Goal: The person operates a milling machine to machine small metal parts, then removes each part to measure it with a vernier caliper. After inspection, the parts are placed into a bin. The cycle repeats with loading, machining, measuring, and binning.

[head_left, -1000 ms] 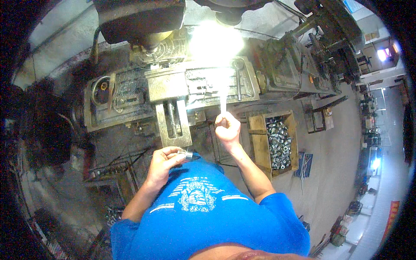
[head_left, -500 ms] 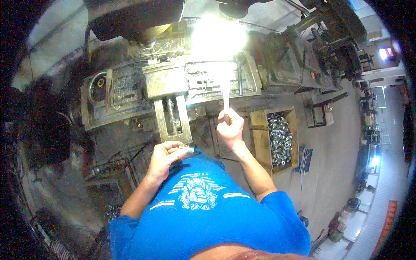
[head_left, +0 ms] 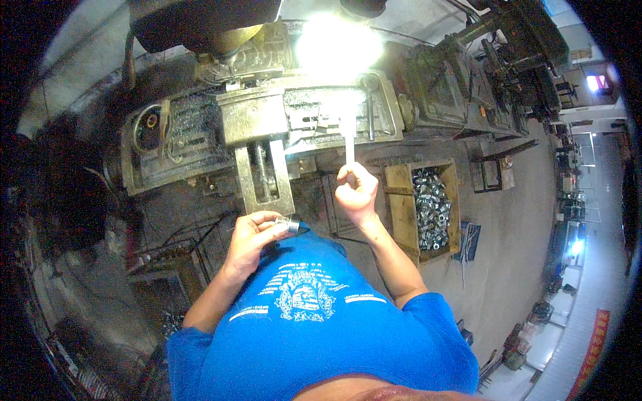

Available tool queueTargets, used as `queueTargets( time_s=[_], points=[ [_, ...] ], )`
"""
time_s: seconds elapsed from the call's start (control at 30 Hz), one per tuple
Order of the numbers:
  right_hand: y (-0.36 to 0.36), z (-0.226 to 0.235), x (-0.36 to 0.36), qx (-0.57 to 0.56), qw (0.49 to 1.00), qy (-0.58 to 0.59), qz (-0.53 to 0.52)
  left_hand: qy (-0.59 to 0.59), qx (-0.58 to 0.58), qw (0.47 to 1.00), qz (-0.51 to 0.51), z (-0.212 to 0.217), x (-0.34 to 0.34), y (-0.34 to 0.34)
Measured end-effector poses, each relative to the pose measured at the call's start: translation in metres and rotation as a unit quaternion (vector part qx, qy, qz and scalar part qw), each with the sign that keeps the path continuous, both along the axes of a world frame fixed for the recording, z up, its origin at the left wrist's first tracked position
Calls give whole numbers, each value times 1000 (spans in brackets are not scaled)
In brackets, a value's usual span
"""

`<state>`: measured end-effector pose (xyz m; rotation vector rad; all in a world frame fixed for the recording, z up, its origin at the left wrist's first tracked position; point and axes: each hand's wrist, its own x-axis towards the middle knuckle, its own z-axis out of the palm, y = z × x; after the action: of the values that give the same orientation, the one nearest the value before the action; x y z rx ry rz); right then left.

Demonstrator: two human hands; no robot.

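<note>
My left hand [head_left: 253, 239] is closed, pinching a short, shiny metal cylinder [head_left: 292, 224] between thumb and fingers. It is in front of my blue shirt, just below the near end of a machine vise [head_left: 257, 123]. My right hand [head_left: 357, 192] is a fist around the lower end of a pale, flat handle [head_left: 350, 148]. That handle points away from me over the front edge of the machine table [head_left: 314, 146]; glare hides its far end, so its kind does not show. The vise's jaws, under the machine head, are hard to make out.
A wooden box [head_left: 401, 220] of shiny metal fittings [head_left: 433, 212] stands right of my right hand. A bright lamp [head_left: 340, 45] hangs over the table, beside a dark machine head [head_left: 200, 27]. A handwheel [head_left: 148, 125] is at the table's left end. More machinery [head_left: 468, 80] stands at right.
The view has shifted slightly. The metal cylinder in my left hand shows a little more of its side; my right hand keeps its grip on the pale handle.
</note>
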<state>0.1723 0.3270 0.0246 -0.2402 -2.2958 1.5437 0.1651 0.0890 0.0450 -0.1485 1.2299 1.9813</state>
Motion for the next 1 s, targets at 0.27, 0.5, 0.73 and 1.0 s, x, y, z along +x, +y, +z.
queueTargets(
  time_s=[0.27, 0.5, 0.73, 1.0],
  points=[
    [2, -1, 4, 1, 1000, 5, -2, -5, 3, 1000, 3, 0, 4, 0],
    [10, 0, 7, 24, 999, -17, -24, 2, 4, 1000, 0, -2, 9, -1],
    [59, -27, -28, -82, 985, -145, -51, 14, -6, 1000, 14, 4, 17, -3],
    [83, -70, -101, 56, 991, -93, -79, 50, -14, 998, 32, 11, 30, -7]
  ],
)
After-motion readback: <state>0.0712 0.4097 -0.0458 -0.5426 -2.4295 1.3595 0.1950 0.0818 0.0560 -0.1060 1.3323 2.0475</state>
